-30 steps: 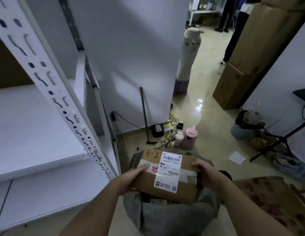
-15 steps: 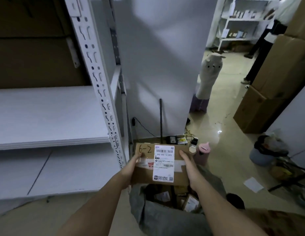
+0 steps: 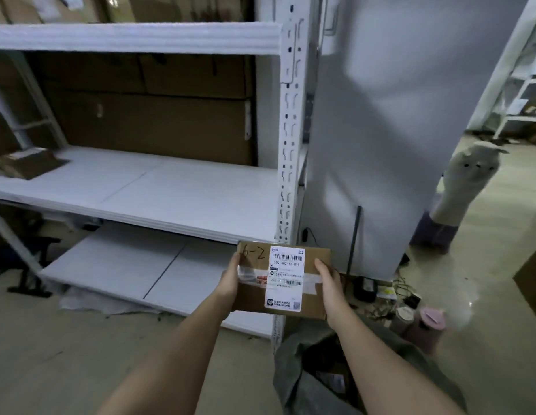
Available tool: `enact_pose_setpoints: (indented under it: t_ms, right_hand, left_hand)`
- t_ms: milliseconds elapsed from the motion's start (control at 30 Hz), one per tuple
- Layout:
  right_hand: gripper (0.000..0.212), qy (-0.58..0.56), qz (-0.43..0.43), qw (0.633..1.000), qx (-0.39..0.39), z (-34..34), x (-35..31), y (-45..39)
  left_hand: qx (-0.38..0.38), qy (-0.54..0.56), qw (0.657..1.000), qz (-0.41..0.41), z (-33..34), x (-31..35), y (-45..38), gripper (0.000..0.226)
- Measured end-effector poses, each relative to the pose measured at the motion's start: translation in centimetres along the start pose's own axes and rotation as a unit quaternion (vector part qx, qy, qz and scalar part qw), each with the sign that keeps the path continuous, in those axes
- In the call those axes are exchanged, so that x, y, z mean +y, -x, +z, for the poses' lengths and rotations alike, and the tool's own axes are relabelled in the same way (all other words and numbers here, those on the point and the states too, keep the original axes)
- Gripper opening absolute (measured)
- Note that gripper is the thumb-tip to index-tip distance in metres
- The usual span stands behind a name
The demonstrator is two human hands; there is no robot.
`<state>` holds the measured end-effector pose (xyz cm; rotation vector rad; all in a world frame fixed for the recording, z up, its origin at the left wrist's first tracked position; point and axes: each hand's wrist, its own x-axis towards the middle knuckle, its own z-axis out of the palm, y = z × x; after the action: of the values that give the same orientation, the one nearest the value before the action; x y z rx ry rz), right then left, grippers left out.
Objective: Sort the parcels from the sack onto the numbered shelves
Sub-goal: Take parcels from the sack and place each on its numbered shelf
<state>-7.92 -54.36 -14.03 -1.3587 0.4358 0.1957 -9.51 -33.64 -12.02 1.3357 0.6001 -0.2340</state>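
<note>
Gripping the cardboard parcel [image 3: 280, 280] marked "6-2" at lower centre, your left hand [image 3: 231, 281] and right hand [image 3: 328, 284] clasp its side edges, above the grey sack [image 3: 305, 381], before the white shelves [image 3: 171, 190].

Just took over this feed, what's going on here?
A person holds a cardboard parcel with both hands, left hand and right hand gripping its sides. "6-2" is handwritten on top beside a white shipping label. It is held above the open grey sack, in front of the white shelving unit, not yet shelved.
</note>
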Motion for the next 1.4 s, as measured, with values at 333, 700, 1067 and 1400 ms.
enact_pose_setpoints:
  t_ms: [333, 700, 1067, 1400]
  right_hand:
    - [0.099, 0.072, -0.027, 0.993, -0.093, 18.4, 1.0, 1.7]
    - [0.096, 0.034, -0.024, 0.989, -0.139, 41.5, 6.2, 3.8]
    - [0.046, 0.066, -0.053, 0.983, -0.165, 58.9, 6.4, 2.3]
    - [0.04, 0.069, -0.044, 0.979, -0.188, 75.6, 5.6, -5.7]
  left_hand:
    - [0.076, 0.066, 0.994, 0.053, -16.7, 4.6, 0.1, 0.054]
    - [0.122, 0.051, 0.985, 0.112, -39.2, 10.7, -3.0, 0.045]
    - [0.157, 0.068, 0.981, 0.096, -53.7, 15.7, -8.0, 0.054]
    - [0.206, 0.032, 0.973, 0.096, -64.4, 24.6, -17.2, 0.047]
